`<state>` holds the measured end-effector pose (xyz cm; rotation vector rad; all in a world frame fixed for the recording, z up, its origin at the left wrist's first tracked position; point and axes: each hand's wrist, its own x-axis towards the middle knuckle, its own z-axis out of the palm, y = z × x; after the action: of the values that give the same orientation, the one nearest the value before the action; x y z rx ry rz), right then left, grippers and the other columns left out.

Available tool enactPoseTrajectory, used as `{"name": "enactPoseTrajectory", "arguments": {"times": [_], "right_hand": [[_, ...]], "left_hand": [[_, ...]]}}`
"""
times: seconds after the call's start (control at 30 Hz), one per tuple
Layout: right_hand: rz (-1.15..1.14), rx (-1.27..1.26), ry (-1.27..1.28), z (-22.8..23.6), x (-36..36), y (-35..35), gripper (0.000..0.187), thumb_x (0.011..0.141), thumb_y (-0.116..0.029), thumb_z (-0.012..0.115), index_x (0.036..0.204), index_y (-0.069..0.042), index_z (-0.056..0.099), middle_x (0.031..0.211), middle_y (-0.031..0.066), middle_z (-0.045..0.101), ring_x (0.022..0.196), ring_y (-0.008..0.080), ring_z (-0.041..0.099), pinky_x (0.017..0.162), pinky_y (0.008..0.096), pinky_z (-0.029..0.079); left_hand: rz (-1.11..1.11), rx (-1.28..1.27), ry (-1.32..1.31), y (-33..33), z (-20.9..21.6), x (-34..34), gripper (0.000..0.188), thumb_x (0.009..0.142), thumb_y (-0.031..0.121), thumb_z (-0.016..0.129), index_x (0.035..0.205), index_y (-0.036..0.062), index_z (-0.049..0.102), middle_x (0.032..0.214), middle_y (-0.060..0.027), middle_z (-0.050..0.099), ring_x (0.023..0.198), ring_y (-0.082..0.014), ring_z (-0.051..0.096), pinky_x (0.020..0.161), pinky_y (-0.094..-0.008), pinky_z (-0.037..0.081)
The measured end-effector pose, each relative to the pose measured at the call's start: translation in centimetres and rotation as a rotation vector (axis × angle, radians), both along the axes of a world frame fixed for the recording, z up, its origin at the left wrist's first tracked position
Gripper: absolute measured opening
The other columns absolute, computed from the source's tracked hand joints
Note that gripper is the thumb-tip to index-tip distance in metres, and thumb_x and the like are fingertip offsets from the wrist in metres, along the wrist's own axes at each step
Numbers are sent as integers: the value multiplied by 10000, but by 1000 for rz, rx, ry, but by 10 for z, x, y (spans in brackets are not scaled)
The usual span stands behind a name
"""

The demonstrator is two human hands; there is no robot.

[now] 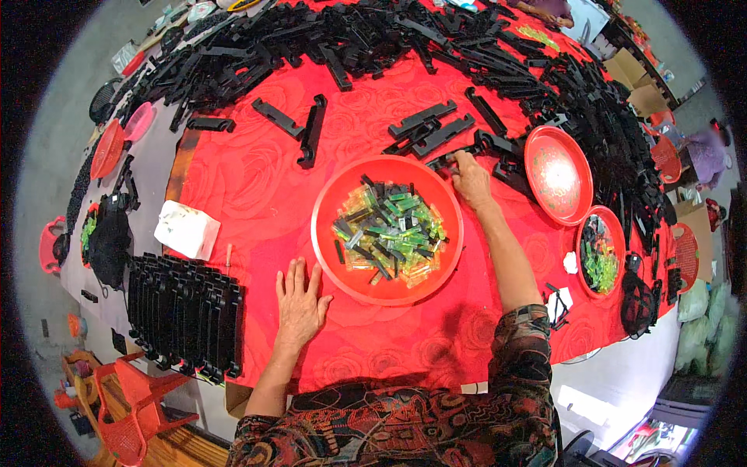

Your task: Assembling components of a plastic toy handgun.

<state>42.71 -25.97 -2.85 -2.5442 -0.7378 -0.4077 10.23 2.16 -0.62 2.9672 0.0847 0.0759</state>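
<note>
My left hand lies flat on the red tablecloth, fingers spread, holding nothing. It rests just left of a large round red basin. Inside the basin is a loose heap of small clear, green, yellow and black plastic pieces. Beyond the basin's right rim, my right hand reaches forward with its fingers closed on the end of a black plastic part. Several long black notched parts lie around it, among them one just ahead of the hand. The fingertips are partly hidden.
A big pile of black parts arcs across the far side. At right stand a red tray and a smaller red bowl of green and clear pieces. Black parts stand in rows at left, near a white box.
</note>
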Motion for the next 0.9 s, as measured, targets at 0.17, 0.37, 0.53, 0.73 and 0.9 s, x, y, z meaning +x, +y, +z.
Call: {"name": "enactPoseTrajectory", "arguments": {"times": [0.17, 0.37, 0.53, 0.73, 0.9], "right_hand": [[-38, -120, -262, 32, -19, -31, 239, 767, -112, 602, 975, -115, 484, 864, 107, 537, 691, 326, 589, 539, 422, 483], [-243, -90, -467, 81, -63, -78, 271, 762, -59, 592, 1023, -99, 528, 882, 98, 567, 743, 287, 596, 573, 378, 484], [-190, 35, -535, 138, -172, -48, 196, 760, -55, 593, 948, -88, 550, 755, 98, 537, 607, 273, 561, 485, 368, 440], [43, -136, -248, 97, -326, 14, 115, 784, -138, 606, 830, -89, 512, 654, 67, 462, 520, 228, 529, 454, 342, 443], [133, -122, -11, 55, -367, 60, 175, 809, -188, 595, 809, -71, 465, 693, 90, 499, 595, 250, 589, 490, 365, 472]], "left_hand": [[7, -19, -36, 0, 0, -5, 631, 821, 346, 547, 1344, 49, 357, 1408, -218, 265, 1318, -358, 227, 1060, -528, 155], [-16, -80, -244, 3, -11, -10, 558, 824, 292, 583, 1271, 3, 414, 1323, -222, 369, 1252, -361, 326, 1033, -498, 234], [2, -365, -533, 4, 3, -33, 549, 758, 240, 671, 1195, -23, 466, 1167, -206, 492, 1079, -359, 469, 915, -436, 373], [-238, -427, -751, -38, 58, -82, 566, 715, 279, 702, 1147, -28, 503, 1121, -176, 510, 1052, -345, 497, 904, -468, 387], [-340, -310, -531, -46, 40, -95, 598, 690, 251, 705, 1186, 1, 484, 1147, -169, 480, 1116, -343, 432, 947, -494, 337]]}}
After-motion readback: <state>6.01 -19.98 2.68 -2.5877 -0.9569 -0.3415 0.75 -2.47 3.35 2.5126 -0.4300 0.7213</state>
